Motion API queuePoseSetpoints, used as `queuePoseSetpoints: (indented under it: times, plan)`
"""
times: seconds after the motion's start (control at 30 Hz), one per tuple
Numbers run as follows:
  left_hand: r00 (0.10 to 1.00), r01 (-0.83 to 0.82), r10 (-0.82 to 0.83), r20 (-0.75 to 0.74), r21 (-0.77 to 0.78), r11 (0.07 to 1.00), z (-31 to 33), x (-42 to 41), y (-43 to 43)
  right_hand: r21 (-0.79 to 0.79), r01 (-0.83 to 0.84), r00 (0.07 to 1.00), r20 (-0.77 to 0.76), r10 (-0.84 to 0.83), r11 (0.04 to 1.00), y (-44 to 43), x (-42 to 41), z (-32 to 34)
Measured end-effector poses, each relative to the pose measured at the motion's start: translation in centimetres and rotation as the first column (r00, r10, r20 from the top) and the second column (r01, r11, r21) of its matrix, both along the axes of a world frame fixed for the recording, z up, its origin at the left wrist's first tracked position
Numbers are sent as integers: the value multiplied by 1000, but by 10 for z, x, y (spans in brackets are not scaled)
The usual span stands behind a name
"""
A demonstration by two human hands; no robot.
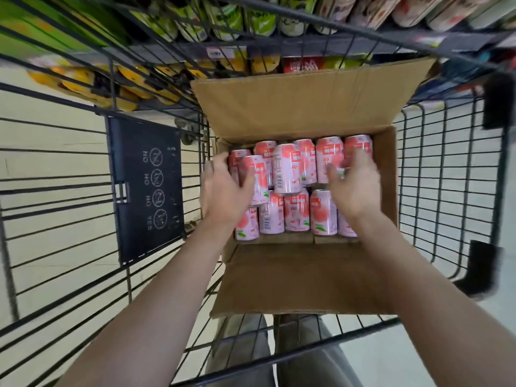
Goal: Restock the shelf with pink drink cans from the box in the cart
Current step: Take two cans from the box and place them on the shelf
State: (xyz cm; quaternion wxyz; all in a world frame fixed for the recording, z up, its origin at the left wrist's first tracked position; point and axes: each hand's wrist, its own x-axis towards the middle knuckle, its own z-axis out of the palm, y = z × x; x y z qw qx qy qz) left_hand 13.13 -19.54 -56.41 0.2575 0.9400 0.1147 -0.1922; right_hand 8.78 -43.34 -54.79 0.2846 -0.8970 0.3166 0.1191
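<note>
We have both hands down in the open cardboard box [293,107] that sits in the wire cart [446,169], where the pink drink cans [287,169] stand packed in rows with a few riding higher on top. Our left hand [223,191] is spread open and pressed against the cans at the left edge, not yet closed round one; our right hand [354,185] hovers open over the right-hand cans, blurred, and whether its fingertips touch we cannot tell. The risk we see is the raised cans: drawing a neighbour out could tip them over. A loose grip on a smooth can might also let it slip on the way to the shelf [195,48] beyond the cart
</note>
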Motion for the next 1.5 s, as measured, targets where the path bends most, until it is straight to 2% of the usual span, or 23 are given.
queuePoseSetpoints:
  times: [0.07, 0.17, 0.27, 0.33, 0.43, 0.53, 0.67, 0.77, 1.0, 1.17, 1.27, 1.5]
  plan:
    - [994, 27, -29, -104, -22, 999, -8, 6, -7, 193, 12, 991, -136, 15, 981, 24, 20, -10]
    - [986, 97, -87, -143, 62, 993, -16, 10, -19, 311, 74, 977, -214, -6, 948, 49, 45, -31]
    - [968, 26, -19, -250, 22, 999, -24, 9, -29, 261, 122, 953, -301, -39, 958, 66, 62, -42]
    - [963, -31, 32, -268, 10, 999, -30, 4, -31, 202, 146, 942, -326, -74, 968, 74, 66, -49]
    - [966, -102, 96, -242, -14, 995, -36, -2, -32, 164, 177, 946, -301, -122, 970, 77, 68, -62]
    - [967, -144, 128, -222, -56, 988, -39, -5, -31, 153, 144, 946, -311, -91, 978, 74, 67, -62]
    - [974, -152, 119, -191, -169, 974, -29, -5, -24, 256, 157, 966, -242, -94, 954, 66, 59, -48]
    - [982, -145, 106, -159, -264, 954, -12, -4, -16, 382, 187, 982, -105, -159, 905, 60, 46, -27]
    - [998, -67, 63, -23, -441, 895, 75, 16, -5, 580, 149, 966, 88, -244, 801, 46, 32, 81]
    - [995, 56, -4, 100, -526, 849, 169, 36, -8, 581, 86, 940, 222, -260, 809, 35, 24, 181]
    - [973, 198, -98, 207, -546, 814, 230, 50, -13, 557, 42, 913, 316, -258, 830, 29, 21, 240]
    - [878, 467, -266, 397, -596, 653, 362, 69, -42, 477, 21, 832, 479, -280, 878, 8, 18, 365]
